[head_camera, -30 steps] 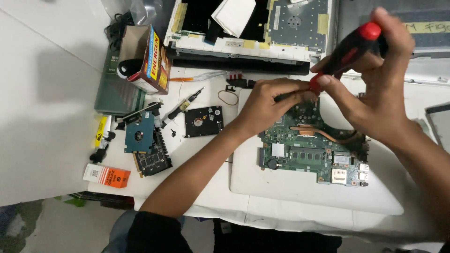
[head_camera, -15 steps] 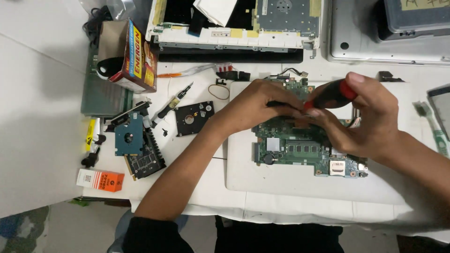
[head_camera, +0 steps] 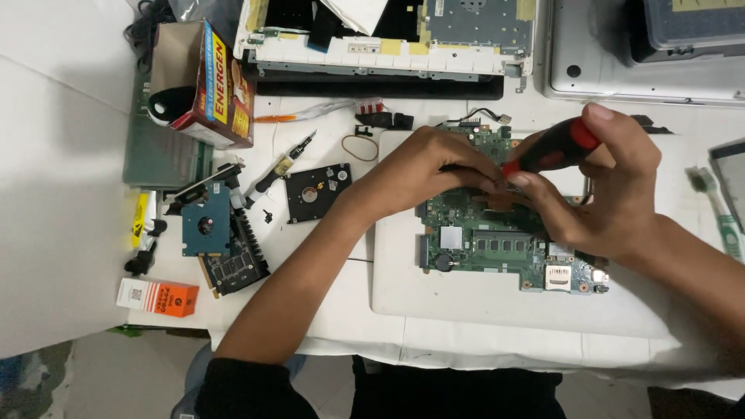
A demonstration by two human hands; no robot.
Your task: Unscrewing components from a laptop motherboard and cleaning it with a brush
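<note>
The right hand (head_camera: 597, 194) was wrapped closed around a red-and-black screwdriver (head_camera: 552, 149), its handle angled up toward the thumb and its tip lost behind the fingers where it met the green motherboard (head_camera: 497, 244). That board lay on a pale laptop panel (head_camera: 434, 299) in the middle of the white table (head_camera: 70, 202), with memory sticks and a square chip showing on its near half. The left hand (head_camera: 423, 171) rested on the board's upper edge, fingers curled down beside the tool's tip; whether it pinched a screw or only steadied the board could not be told. To do this well, it seemed wise to keep the driver upright over the screw head, press straight down before turning, and let the left fingers hold the board flat so it did not skate on the smooth panel. Off to the left, well apart, sat a bare hard drive (head_camera: 317, 190), a blue-fanned graphics card (head_camera: 221, 237), a second slim screwdriver (head_camera: 281, 164), an orange box (head_camera: 157, 297) and an open carton (head_camera: 203, 85); a gutted laptop chassis (head_camera: 388, 46) lay beyond the board
</note>
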